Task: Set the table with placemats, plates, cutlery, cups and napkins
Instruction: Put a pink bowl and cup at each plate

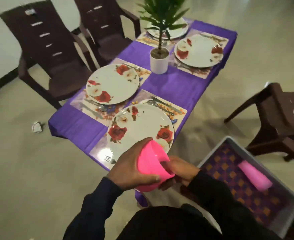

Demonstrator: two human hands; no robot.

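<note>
Both hands meet on a pink cup [151, 168] held just off the near edge of the table [168, 84]. The left hand [134, 168] wraps its fingers and thumb round the cup's side; the right hand [179, 172] grasps it from the cup's 3 o'clock, fingers seemingly at or inside the rim, though blur makes that hard to read. The cup partly hides the nearest plate [139, 129], a rose-patterned one on a placemat [174, 110], with a fork [109, 159] at its 7 o'clock and cutlery [163, 105] at its 1 o'clock.

At 11 o'clock from that plate lies a second plate [112, 84]; a third plate [199, 51] lies at 1 o'clock beyond a potted plant [159, 61], whose leaves screen a fourth plate [167, 29] at the far end. A tray [250, 184] at 4 o'clock from the hands holds more pink cups [254, 176] lying on their side. Brown chairs [45, 49] stand around, and crumpled paper [37, 126] lies on the floor at 9 o'clock.
</note>
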